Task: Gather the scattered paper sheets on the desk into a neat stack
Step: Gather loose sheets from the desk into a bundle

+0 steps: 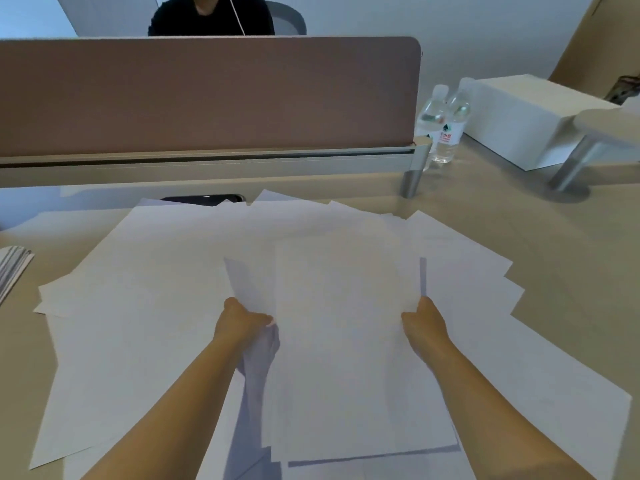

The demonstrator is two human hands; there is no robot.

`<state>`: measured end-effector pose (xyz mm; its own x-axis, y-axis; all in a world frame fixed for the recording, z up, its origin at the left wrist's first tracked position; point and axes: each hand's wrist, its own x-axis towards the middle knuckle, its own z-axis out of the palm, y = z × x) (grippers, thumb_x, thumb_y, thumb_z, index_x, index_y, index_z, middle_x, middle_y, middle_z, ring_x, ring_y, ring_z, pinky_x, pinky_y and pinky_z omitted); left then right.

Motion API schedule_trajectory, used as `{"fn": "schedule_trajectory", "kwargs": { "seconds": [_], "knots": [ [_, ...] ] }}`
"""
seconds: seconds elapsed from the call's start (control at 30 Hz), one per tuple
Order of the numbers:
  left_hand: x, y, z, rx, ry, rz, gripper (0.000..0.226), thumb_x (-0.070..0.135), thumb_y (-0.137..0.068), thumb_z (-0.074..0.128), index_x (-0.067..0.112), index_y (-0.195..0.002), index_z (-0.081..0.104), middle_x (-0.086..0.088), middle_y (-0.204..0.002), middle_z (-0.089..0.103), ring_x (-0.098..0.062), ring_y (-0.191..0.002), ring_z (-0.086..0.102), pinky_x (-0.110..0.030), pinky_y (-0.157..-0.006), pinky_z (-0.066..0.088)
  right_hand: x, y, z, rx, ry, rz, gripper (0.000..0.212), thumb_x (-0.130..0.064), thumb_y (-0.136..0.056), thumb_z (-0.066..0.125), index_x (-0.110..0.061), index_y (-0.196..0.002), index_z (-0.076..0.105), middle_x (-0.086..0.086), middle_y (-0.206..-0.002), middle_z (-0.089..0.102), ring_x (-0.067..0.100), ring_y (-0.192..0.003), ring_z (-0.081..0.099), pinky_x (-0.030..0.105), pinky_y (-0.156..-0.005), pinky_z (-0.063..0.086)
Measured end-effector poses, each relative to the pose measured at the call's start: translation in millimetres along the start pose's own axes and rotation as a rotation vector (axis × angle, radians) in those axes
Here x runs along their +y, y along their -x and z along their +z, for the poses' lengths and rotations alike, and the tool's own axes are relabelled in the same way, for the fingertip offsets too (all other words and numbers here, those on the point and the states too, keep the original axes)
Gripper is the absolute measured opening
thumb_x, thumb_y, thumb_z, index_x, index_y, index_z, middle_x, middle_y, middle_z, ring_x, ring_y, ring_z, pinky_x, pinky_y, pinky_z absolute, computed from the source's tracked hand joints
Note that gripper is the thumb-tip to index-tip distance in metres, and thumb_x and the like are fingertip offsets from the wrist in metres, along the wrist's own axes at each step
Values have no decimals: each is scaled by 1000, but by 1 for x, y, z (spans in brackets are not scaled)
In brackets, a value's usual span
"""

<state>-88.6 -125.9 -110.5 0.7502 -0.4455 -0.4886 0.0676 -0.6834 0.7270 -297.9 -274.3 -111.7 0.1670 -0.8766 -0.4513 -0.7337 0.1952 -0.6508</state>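
Several white paper sheets (145,306) lie fanned and overlapping across the beige desk (561,258). In the middle I hold a small bundle of sheets (346,341) lifted slightly above the rest, its shadow showing along the near edge. My left hand (242,318) grips the bundle's left edge, thumb on top. My right hand (424,320) grips its right edge. The fingers of both hands are hidden under the paper.
A brown partition screen (207,95) closes the desk's far side; a person in black sits behind it. Two water bottles (441,123) and a white box (526,119) stand at the right. A dark phone (204,199) peeks out behind the sheets. A booklet's edge (12,268) lies far left.
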Motion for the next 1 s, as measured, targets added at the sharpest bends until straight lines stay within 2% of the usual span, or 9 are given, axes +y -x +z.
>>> {"fn": "schedule_trajectory", "kwargs": {
  "seconds": [0.13, 0.23, 0.33, 0.5, 0.6, 0.7, 0.8, 0.9, 1.0],
  "knots": [
    [-1, -8, 9, 42, -78, 31, 34, 12, -91, 52, -8, -119, 47, -21, -111, 58, -35, -96, 55, -37, -79, 43, 9, -1, -10, 116, 344, 55, 39, -19, -86, 50, -12, -124, 42, 9, -126, 44, 29, -120, 41, 41, -100, 37],
    [0, -9, 14, -21, -35, 46, 23, 18, -97, 42, -1, -109, 46, -22, -114, 55, -31, -94, 51, -38, -79, 40, 10, -4, -10, 131, 413, 0, 50, -29, -87, 51, -11, -132, 36, 10, -135, 39, 30, -127, 35, 41, -103, 32],
    [7, -7, 21, -161, 46, 31, 23, 24, -96, 46, 3, -103, 46, -15, -103, 53, -29, -93, 51, -38, -79, 41, 0, -8, -4, 73, 278, -84, 57, -29, -89, 50, -9, -138, 31, 12, -139, 41, 30, -127, 39, 38, -103, 35],
    [17, -2, 25, -235, 106, 2, 12, 11, -90, 57, 5, -99, 53, -8, -87, 59, -25, -79, 57, -29, -62, 44, -13, -6, 7, -84, -84, -122, 38, -21, -92, 47, -8, -128, 44, 10, -124, 55, 19, -89, 52, 25, -70, 42],
    [13, -7, 19, -134, 57, -3, 18, 5, -85, 60, 7, -73, 47, -7, -73, 49, -20, -67, 48, -26, -62, 38, -7, -16, -5, 119, 182, -83, 44, -29, -89, 49, -14, -130, 45, 8, -131, 50, 27, -115, 49, 36, -96, 41],
    [11, -12, 19, -100, 57, -4, 28, 7, -85, 61, 12, -69, 38, -7, -76, 40, -21, -70, 41, -27, -63, 32, 5, -24, -17, 182, 385, 63, 58, -40, -85, 48, -14, -136, 34, 10, -139, 37, 32, -129, 34, 46, -104, 33],
    [17, -12, 28, -115, 92, 13, 15, 10, -88, 59, 8, -88, 44, -8, -86, 44, -24, -83, 44, -31, -69, 36, 9, -27, -20, 185, 457, 95, 62, -45, -86, 46, -10, -135, 30, 12, -138, 36, 34, -128, 33, 45, -102, 32],
    [29, -7, 41, -159, 155, 43, 41, 12, -91, 55, 2, -128, 38, -4, -97, 48, -21, -88, 49, -32, -81, 37, 3, -30, -15, 123, 335, 33, 56, -41, -88, 47, -6, -131, 38, 13, -133, 42, 33, -121, 43, 42, -101, 39],
    [37, -6, 52, -212, 133, 42, 45, 15, -92, 53, 5, -133, 36, 0, -105, 45, -20, -95, 46, -32, -82, 37, 2, -33, -13, 6, 204, -25, 38, -37, -90, 43, -7, -113, 51, 8, -114, 56, 30, -105, 55, 36, -89, 44]
  ]
}}
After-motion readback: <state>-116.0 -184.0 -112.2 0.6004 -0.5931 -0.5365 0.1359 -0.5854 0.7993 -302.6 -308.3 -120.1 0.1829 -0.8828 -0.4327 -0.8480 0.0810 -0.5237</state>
